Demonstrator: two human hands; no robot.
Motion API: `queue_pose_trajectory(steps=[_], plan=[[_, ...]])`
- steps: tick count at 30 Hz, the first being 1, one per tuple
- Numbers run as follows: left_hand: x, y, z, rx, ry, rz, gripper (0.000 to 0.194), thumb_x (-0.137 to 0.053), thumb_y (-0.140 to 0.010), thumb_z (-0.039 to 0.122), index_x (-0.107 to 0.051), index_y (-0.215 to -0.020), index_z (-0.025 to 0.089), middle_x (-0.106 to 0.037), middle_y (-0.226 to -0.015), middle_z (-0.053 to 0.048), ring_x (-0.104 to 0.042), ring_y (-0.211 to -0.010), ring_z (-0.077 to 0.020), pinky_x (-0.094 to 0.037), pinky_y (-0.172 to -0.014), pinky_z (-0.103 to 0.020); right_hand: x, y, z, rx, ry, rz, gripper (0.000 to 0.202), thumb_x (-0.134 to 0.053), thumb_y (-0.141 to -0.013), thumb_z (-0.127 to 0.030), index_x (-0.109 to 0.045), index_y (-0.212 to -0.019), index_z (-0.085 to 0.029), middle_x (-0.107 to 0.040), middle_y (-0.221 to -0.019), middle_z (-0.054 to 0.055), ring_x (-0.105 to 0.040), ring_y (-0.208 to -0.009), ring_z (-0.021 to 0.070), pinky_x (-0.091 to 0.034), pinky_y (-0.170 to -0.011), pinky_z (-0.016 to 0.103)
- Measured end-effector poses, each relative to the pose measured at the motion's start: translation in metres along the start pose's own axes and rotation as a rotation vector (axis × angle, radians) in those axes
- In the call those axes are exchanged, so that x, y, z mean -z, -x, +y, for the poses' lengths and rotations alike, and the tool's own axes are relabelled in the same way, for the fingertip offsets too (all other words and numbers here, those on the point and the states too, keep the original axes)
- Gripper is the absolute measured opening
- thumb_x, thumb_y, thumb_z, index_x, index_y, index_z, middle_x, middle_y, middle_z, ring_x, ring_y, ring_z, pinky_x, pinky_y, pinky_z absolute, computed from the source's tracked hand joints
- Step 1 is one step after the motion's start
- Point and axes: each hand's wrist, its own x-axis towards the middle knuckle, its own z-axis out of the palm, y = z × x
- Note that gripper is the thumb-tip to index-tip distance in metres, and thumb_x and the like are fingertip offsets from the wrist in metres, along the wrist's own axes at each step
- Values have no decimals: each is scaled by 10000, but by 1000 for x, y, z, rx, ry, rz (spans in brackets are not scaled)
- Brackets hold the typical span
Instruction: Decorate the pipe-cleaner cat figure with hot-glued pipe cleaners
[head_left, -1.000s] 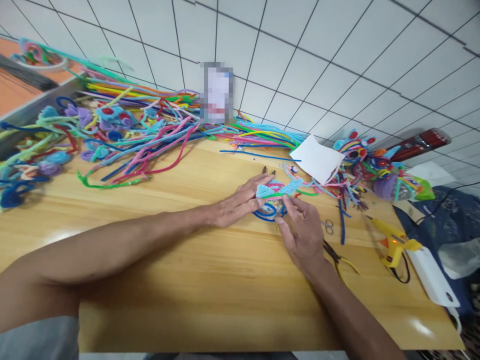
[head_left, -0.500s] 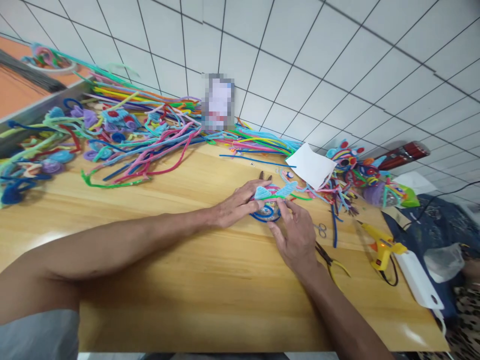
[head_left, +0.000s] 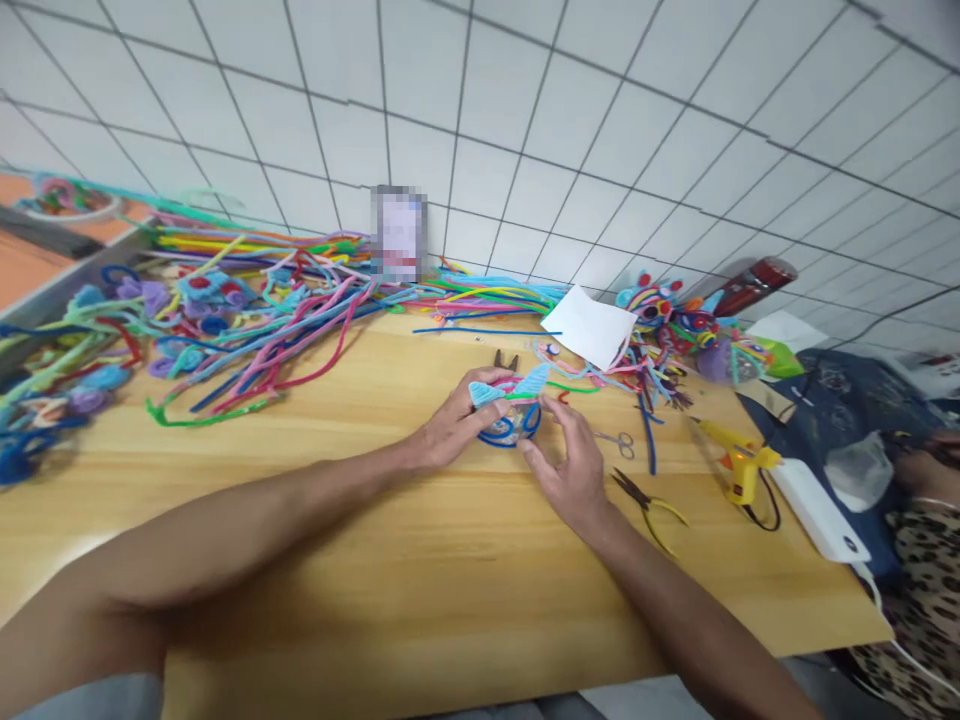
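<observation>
At the worktop [head_left: 360, 590], our left hand [head_left: 454, 418] grips a pipe-cleaner ornament [head_left: 510, 428], seemingly to steady it; our right hand [head_left: 574, 462], thumb and forefinger spread, meets its other side. Pliers [head_left: 643, 498] lie near, presumably for easy reach.

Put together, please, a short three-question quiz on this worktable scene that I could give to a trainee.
1. Multiple choice: what does the left hand hold?
A) the scissors
B) the craft
C) the paper

2. True or false: the glue gun lies apart from the right hand.

3. Fill in the missing word: the pliers beside the right forearm have ____ handles.

Key: 1. B; 2. True; 3. yellow.
</observation>
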Motion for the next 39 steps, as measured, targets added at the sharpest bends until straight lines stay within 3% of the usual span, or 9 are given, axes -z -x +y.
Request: queue_pose_trajectory(steps=[3, 5, 7, 9, 13, 18, 25, 32, 39], plan=[[7, -1, -2, 28, 21, -63, 713, -653, -1005, 666, -531, -1575, 256, -513, -1652, -136, -459, -1568, -360, -385, -1322, -527, -3, 1, 3, -12, -47, -10, 634, -698, -1023, -310, -469, -1611, -249, -699, -1435, 162, -673, -1334, 323, -588, -1116, 564], [11, -3, -5, 42, 52, -134, 927, -792, -896, 685, -436, -1646, 272, -466, -1696, -146, -444, -1583, -391, -402, -1313, -551, -5, 3, 7, -27, -70, -22, 661, -700, -1019, -323, -452, -1627, -255, -674, -1473, 162, -648, -1373, 330, -572, -1141, 576], [13, -4, -9, 33, 55, -173, 1157, -935, -769, 630, -333, -1692, 276, -432, -1715, -166, -443, -1586, -405, -419, -1304, -565, -7, 4, 10, -47, -94, -29, 668, -701, -1018, -334, -446, -1631, -260, -661, -1491, 161, -635, -1392, 333, -560, -1157, 585], [13, -5, -12, 7, 21, -157, 1230, -991, -716, 570, -303, -1689, 265, -434, -1702, -181, -462, -1572, -396, -434, -1294, -562, -9, 6, 13, -65, -122, -31, 672, -705, -1018, -339, -441, -1631, -258, -653, -1499, 166, -629, -1399, 333, -556, -1162, 589], [14, -8, -14, -31, -53, -94, 1046, -943, -779, 577, -416, -1614, 234, -509, -1631, -179, -537, -1502, -377, -481, -1248, -551, -11, 6, 16, -94, -166, -53, 691, -721, -1009, -346, -434, -1630, -250, -635, -1521, 177, -618, -1418, 338, -547, -1174, 603], [17, -12, -11, -96, -221, 7, 864, -938, -775, 594, -618, -1488, 228, -606, -1509, -150, -540, -1473, -393, -423, -1281, -574, -16, 8, 19, -127, -181, -14, 690, -718, -998, -352, -442, -1623, -258, -612, -1537, 177, -587, -1452, 345, -535, -1191, 616], [10, -11, -9, -6, 84, -22, 833, -934, -810, 498, -572, -1503, 212, -645, -1547, -147, -649, -1410, -355, -541, -1199, -496, -25, 15, 29, -267, -212, -90, 848, -744, -963, -448, -344, -1672, -210, -539, -1617, 226, -592, -1454, 365, -534, -1183, 628], [10, -9, -10, -10, -42, -99, 1040, -1029, -677, 447, -519, -1548, 199, -613, -1583, -184, -634, -1438, -384, -526, -1222, -521, -27, 16, 30, -356, -195, -207, 952, -794, -920, -521, -325, -1685, -202, -530, -1645, 234, -550, -1504, 396, -484, -1220, 629], [10, -9, -16, 8, -151, -50, 976, -1004, -686, 507, -553, -1478, 157, -674, -1485, -200, -682, -1352, -384, -561, -1163, -526, -30, 16, 51, -221, -83, -249, 838, -681, -993, -459, -305, -1697, -201, -581, -1596, 229, -565, -1470, 396, -470, -1211, 650]])
